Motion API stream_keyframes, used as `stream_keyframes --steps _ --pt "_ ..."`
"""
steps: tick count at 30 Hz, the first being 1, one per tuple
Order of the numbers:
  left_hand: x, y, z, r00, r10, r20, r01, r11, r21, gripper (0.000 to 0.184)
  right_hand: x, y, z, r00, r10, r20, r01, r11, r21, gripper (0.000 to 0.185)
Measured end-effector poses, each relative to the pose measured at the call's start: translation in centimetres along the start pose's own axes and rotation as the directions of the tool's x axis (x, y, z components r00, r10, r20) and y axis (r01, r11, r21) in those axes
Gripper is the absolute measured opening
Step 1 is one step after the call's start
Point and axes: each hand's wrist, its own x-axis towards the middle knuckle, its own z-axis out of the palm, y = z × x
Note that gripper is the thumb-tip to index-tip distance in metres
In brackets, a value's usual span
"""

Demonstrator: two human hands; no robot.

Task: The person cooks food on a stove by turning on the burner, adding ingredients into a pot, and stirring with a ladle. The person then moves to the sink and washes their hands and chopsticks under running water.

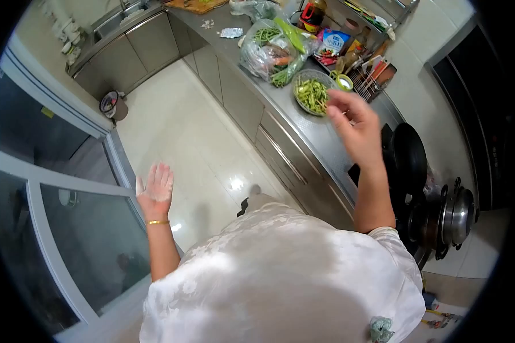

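Observation:
My left hand [155, 190] is held out over the floor, palm up and fingers spread, with white powder on the palm and fingers. It holds nothing. Beside the counter, my right hand [357, 130] is raised with its fingers loosely bent and the thumb apart from them; I see nothing in it. Its fingertips are nearest to a clear bowl [301, 105] of chopped green vegetables [313, 94] and overlap the bowl's right edge in view. Just behind them stands a small open container [343, 82] with a green rim and white contents.
Bags of vegetables [269, 51] lie farther along the counter [303, 128]. Bottles, packets and a utensil rack [372, 80] line the wall. A black wok [409, 157] and a lidded pot [460, 216] stand at the right. A bin [114, 107] and glass door [91, 228] are at the left.

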Motion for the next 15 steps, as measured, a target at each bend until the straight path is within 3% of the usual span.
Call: stream_keyframes --steps 1,3,7,9,12,13,15 --pt "1.2 1.3 0.2 0.999 0.032 -0.038 -0.032 0.999 0.009 0.060 1.7 0.4 0.6 0.999 0.015 -0.052 -0.007 0.990 0.142 0.026" --pt "3.4 4.2 0.8 0.989 0.102 -0.111 -0.099 0.995 0.033 0.060 5.3 0.3 1.3 0.988 -0.052 -0.148 0.080 0.980 0.184 0.026" --pt "9.5 11.8 1.3 0.959 0.277 -0.055 -0.276 0.961 0.030 0.060 13.0 2.4 5.4 0.949 -0.083 -0.304 0.166 0.951 0.259 0.024" --pt "12.5 15.4 2.1 0.942 0.336 -0.012 -0.335 0.941 0.052 0.059 17.3 4.9 8.3 0.954 -0.025 -0.298 0.109 0.957 0.269 0.024" --pt "17.9 19.7 3.9 0.916 0.386 -0.107 -0.383 0.923 0.044 0.059 24.9 9.2 14.4 0.951 0.092 -0.296 -0.042 0.984 0.172 0.024" --pt "19.9 21.0 5.0 0.915 0.385 -0.119 -0.381 0.923 0.057 0.059 27.3 9.6 16.5 0.954 0.169 -0.249 -0.103 0.961 0.257 0.022" --pt "23.5 23.0 7.0 0.910 0.386 -0.149 -0.379 0.923 0.073 0.059 32.0 11.3 20.4 0.965 0.101 -0.243 -0.077 0.991 0.108 0.022"
